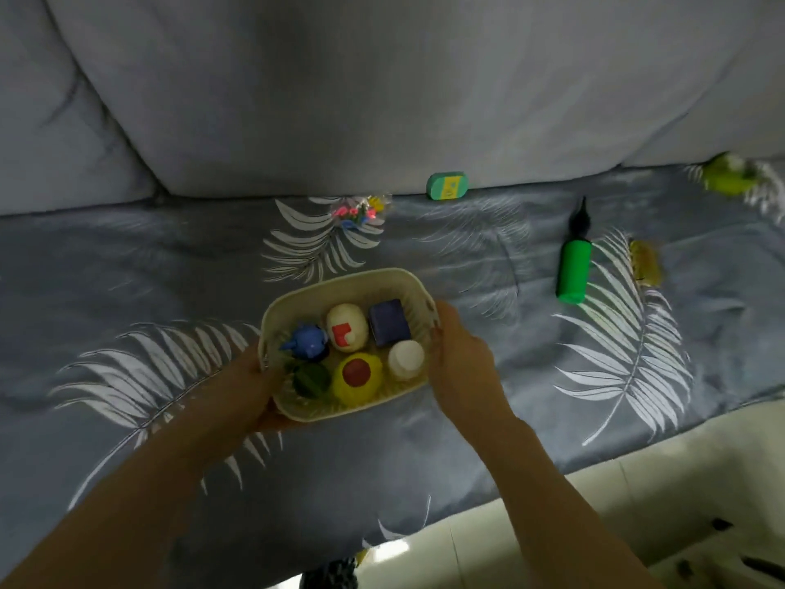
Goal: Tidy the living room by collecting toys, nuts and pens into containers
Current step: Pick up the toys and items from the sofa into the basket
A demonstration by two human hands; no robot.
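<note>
both hands' grip closed on the toy-filled basket (340,286), left hand (250,376) and right hand (461,359) flanking it.

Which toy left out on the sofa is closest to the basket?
The clear bag of small colourful pieces, just beyond the basket; the green pump lies farther right.

The grey leaf-print sofa cover (127,291) lies bare left of the cream plastic basket (340,282). Behind the basket, a clear packet of small coloured pieces (360,212) and a green oval sponge (447,186) line the cushion foot. Right, a green cylindrical pump (573,265) and a yellowish blurred object (645,262) narrow the way.
</note>
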